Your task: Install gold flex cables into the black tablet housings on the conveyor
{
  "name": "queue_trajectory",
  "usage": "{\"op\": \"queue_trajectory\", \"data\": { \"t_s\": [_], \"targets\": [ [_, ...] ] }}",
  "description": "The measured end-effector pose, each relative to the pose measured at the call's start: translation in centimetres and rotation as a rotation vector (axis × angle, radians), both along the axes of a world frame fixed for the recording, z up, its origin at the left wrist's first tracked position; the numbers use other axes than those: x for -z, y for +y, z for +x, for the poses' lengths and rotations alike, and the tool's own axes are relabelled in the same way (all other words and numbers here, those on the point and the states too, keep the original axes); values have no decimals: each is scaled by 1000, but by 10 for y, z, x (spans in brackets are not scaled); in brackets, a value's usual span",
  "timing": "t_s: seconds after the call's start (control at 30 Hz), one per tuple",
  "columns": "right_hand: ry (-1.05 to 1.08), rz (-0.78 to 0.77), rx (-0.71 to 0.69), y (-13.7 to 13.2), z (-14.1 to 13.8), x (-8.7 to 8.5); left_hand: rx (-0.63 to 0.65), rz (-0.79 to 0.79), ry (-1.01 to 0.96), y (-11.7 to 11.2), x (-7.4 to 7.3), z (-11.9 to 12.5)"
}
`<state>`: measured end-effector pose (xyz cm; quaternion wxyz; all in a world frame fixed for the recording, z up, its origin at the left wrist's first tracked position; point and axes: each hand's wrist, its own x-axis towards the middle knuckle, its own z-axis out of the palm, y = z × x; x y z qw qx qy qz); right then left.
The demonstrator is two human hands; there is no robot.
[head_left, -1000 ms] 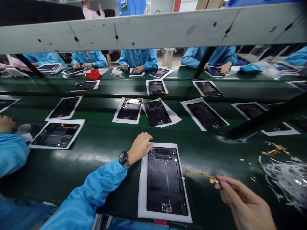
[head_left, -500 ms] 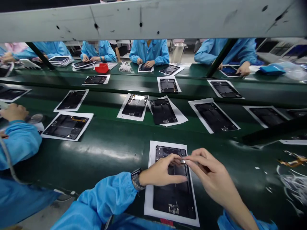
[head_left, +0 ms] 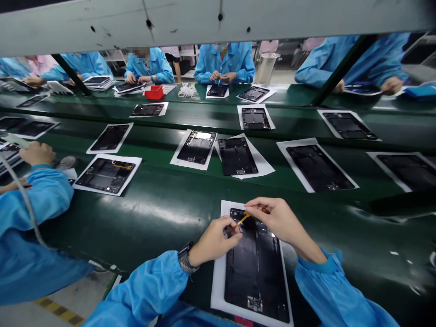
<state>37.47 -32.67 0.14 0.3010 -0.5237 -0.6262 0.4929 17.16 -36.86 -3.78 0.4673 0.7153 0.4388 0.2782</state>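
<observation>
A black tablet back housing [head_left: 258,268] lies on a white sheet [head_left: 218,281] on the green belt just in front of me. My left hand [head_left: 216,238] and my right hand [head_left: 277,219] meet over its top end. Between their fingertips runs a thin orange flex cable [head_left: 242,220]; each hand pinches one end of it. The cable sits just above the housing's upper left corner. Both sleeves are blue, and a watch [head_left: 185,259] is on my left wrist.
More black housings on white sheets [head_left: 236,156] [head_left: 318,167] [head_left: 107,175] lie along the green belts. A co-worker's sleeve and hand [head_left: 36,154] are at my left; other people in blue sit across the line. A grey beam [head_left: 218,20] crosses overhead.
My right hand brought the orange flex cable from the right over to the housing. My left hand left the sheet's corner and took the cable's other end. The view shifted left.
</observation>
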Motion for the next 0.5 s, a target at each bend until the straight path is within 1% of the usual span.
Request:
{"op": "queue_trajectory", "data": {
  "t_s": [0.07, 0.1, 0.17, 0.23, 0.3, 0.4, 0.5],
  "targets": [
    [-11, -22, -33, 6, 0, 3, -12, 85, 141, -2, 6, -6],
    [-18, -28, -43, 8, 0, 5, -17, 174, 221, -4, 8, -9],
    [-33, -41, -53, 12, 1, 9, -14, 413, 379, -7, 12, -16],
    [-51, -53, -59, 15, 1, 15, 25, 639, 497, -10, 12, -23],
    [-81, -67, -80, 18, 0, 23, 106, 784, 560, -12, 9, -30],
    [-154, -53, -123, 22, -6, 34, 231, 862, 572, -12, 4, -35],
    [-309, 34, -179, 26, -15, 43, 264, 867, 564, -10, 6, -31]
  ]
}}
